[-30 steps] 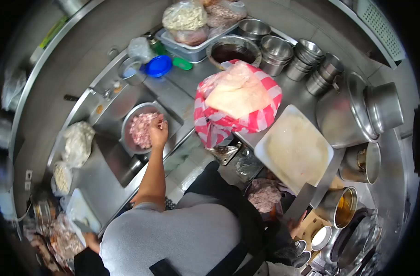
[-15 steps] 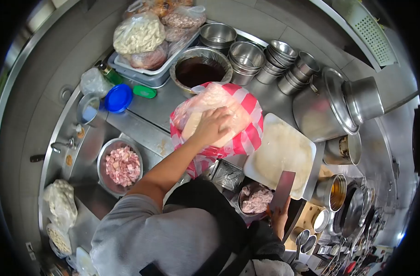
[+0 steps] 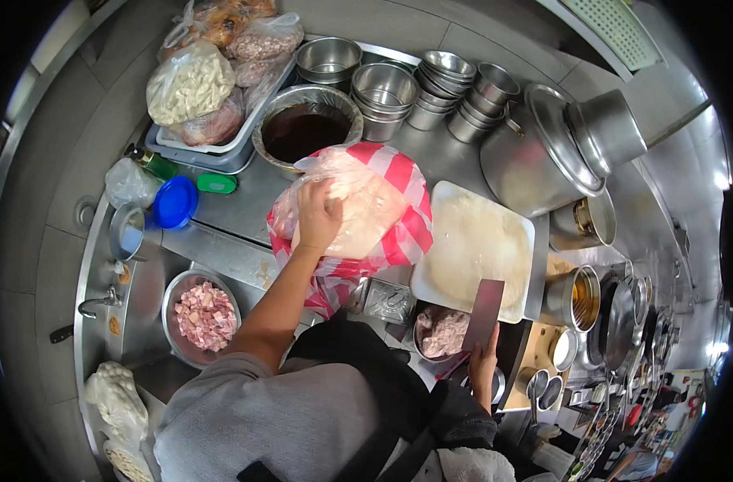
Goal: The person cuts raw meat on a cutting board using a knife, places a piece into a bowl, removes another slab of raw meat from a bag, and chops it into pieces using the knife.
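Note:
My left hand (image 3: 318,215) lies on a large pale slab of meat (image 3: 370,210), its fingers curled and gripping at the slab's left side. The slab sits in a red-and-white striped plastic bag (image 3: 417,201) that is open at the top. In my right hand (image 3: 485,365) is a cleaver (image 3: 484,315), its broad blade raised over the near edge of a white cutting board (image 3: 507,225). Below the board, a bowl of meat pieces (image 3: 442,331) is partly hidden by the cleaver. Cut pink meat fills a metal bowl (image 3: 204,316) in the sink.
Behind the bag stand a bowl of dark liquid (image 3: 306,132), stacked metal pots (image 3: 384,96) and a tub (image 3: 202,161) of bagged food. A blue lid (image 3: 174,202) and a green object (image 3: 216,184) lie at the left. Large pots (image 3: 527,165) line the right.
My left hand has gone from the meat bowl in the sink to the bagged slab, and its fingers have curled there. The cleaver stays in my right hand. The view has shifted right.

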